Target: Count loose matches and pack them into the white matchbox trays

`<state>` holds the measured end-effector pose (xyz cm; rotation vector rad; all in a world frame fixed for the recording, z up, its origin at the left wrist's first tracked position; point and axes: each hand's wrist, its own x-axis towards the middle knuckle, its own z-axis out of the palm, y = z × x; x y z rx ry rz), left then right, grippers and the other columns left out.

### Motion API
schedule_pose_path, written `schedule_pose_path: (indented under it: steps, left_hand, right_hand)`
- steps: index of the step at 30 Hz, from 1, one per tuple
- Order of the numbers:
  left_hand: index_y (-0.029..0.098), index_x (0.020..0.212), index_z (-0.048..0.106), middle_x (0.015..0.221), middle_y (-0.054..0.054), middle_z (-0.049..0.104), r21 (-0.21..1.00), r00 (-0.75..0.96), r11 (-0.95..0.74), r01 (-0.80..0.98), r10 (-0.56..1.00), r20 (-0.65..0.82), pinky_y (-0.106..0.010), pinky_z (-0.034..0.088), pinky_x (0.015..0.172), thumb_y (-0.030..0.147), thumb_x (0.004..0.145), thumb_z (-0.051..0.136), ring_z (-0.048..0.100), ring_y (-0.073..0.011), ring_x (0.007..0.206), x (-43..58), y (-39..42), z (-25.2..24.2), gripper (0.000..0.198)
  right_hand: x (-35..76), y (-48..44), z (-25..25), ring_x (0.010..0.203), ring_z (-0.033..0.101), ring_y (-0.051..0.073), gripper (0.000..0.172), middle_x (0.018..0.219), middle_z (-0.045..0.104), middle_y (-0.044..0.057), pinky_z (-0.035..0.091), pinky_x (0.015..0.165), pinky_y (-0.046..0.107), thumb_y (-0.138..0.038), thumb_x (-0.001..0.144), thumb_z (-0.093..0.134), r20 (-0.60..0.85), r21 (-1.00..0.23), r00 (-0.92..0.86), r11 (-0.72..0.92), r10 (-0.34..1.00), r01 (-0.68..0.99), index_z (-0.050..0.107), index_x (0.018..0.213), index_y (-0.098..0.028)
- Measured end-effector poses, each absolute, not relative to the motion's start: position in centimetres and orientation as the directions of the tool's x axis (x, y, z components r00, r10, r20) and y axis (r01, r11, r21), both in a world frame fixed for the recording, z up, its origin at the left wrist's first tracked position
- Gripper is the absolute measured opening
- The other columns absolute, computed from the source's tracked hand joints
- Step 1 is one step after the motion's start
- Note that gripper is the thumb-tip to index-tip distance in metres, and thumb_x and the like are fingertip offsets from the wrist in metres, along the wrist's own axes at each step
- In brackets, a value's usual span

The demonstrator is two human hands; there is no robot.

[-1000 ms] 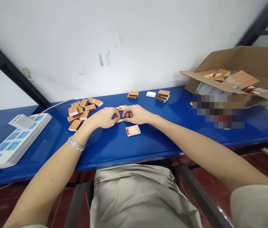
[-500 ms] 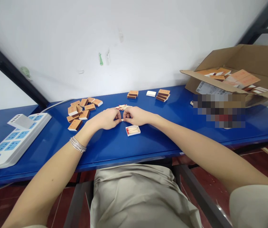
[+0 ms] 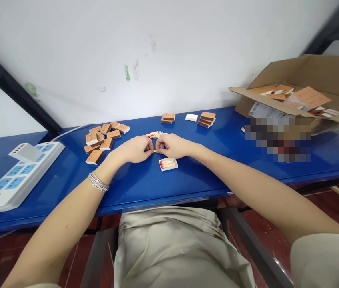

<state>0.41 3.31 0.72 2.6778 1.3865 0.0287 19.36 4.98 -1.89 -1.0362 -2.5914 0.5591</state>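
Note:
Between the fingertips of my left hand (image 3: 141, 149) and my right hand (image 3: 169, 145) is a small bundle of pale matchsticks (image 3: 155, 151). Both hands are closed in a pinch on its two ends, and their fingers hide most of it. Just beyond my hands lies a loose pile of red-tipped matches (image 3: 155, 135) on the blue table. Nearer to me, below my right hand, an open white matchbox tray (image 3: 168, 169) holds several matches with red heads pointing left.
Several orange matchboxes (image 3: 113, 135) lie heaped at the left, beyond a white power strip (image 3: 27, 192). Along the wall stand small matchbox stacks (image 3: 168, 117) and a white matchbox piece (image 3: 191, 117). An open cardboard box (image 3: 292, 80) with more matchboxes is at the right.

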Motion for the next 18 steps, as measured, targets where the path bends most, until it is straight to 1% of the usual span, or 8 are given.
schedule_pose_path:
  steps: [4,9,13,18]
  left_hand:
    - [0.018,0.087,0.068,0.088,-0.008,0.069,0.088,0.591,-0.587,0.805,0.806,-0.025,-0.032,0.047,0.072,0.036,0.084,0.054,0.062,-0.0213,0.078,0.3,3.4,0.7,0.023]
    - [0.018,0.089,0.067,0.093,-0.008,0.070,0.094,0.595,-0.591,0.801,0.803,-0.026,-0.032,0.047,0.076,0.034,0.086,0.052,0.063,-0.0224,0.084,0.4,3.5,0.5,0.022]
    - [0.017,0.089,0.067,0.090,-0.008,0.069,0.113,0.609,-0.604,0.789,0.793,-0.007,-0.032,0.047,0.073,0.033,0.087,0.052,0.062,-0.0213,0.080,0.5,3.5,0.5,0.022]
    - [0.017,0.087,0.067,0.090,-0.008,0.068,0.129,0.623,-0.625,0.770,0.780,0.060,-0.032,0.045,0.072,0.030,0.086,0.051,0.060,-0.0200,0.077,0.8,2.9,0.7,0.021]
  right_hand:
    - [19.1,4.9,-2.0,0.067,0.052,0.014,0.008,0.079,0.066,0.007,0.039,0.065,0.026,-0.012,0.081,0.056,0.152,-0.390,-0.718,0.709,0.679,0.587,0.061,0.075,-0.015]
    - [19.1,5.0,-2.1,0.069,0.052,0.016,0.010,0.078,0.066,0.008,0.039,0.064,0.028,-0.013,0.083,0.055,0.131,-0.393,-0.715,0.698,0.687,0.598,0.059,0.073,-0.016]
    - [19.3,5.1,-1.9,0.067,0.051,0.015,0.013,0.075,0.064,0.006,0.038,0.065,0.027,-0.013,0.082,0.056,0.130,-0.391,-0.727,0.709,0.674,0.587,0.056,0.070,-0.017]
    - [19.8,4.6,-1.1,0.068,0.051,0.015,0.011,0.079,0.065,0.007,0.038,0.065,0.027,-0.012,0.083,0.053,0.139,-0.384,-0.723,0.710,0.677,0.591,0.057,0.074,-0.016]
